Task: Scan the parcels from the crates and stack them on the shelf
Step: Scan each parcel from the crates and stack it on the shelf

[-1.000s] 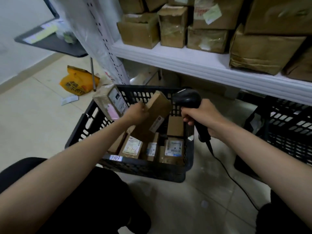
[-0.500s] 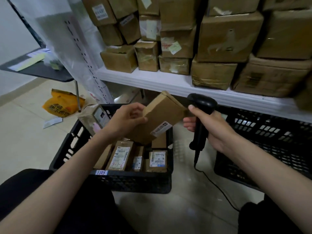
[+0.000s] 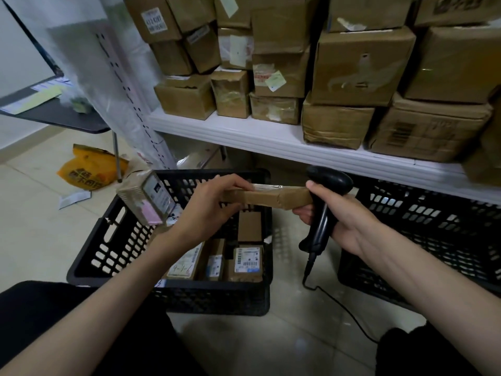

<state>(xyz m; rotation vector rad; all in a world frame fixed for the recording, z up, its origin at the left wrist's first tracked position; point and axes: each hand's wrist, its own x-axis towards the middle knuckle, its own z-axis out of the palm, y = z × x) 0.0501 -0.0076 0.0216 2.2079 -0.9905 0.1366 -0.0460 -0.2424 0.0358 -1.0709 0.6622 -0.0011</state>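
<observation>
The person's left hand (image 3: 210, 210) grips one end of a flat brown parcel (image 3: 267, 198), fingers curled over its top edge and thumb beneath. The parcel is held level above the far rim of the black crate (image 3: 108, 240), seen edge-on, with a white label on its upper face. The right hand (image 3: 339, 213) is wrapped round the handle of a black scanner (image 3: 324, 202), and its fingertips touch the parcel's other end; the scanner's head sits just behind the parcel, its cable (image 3: 349, 316) trailing to the floor. More labelled parcels lie in the crate's near right corner, and one parcel with a pink patch (image 3: 147, 199) leans on the crate's left rim. A second black crate (image 3: 433, 234) stands to the right. Brown boxes fill the white shelf (image 3: 244, 137) above.
</observation>
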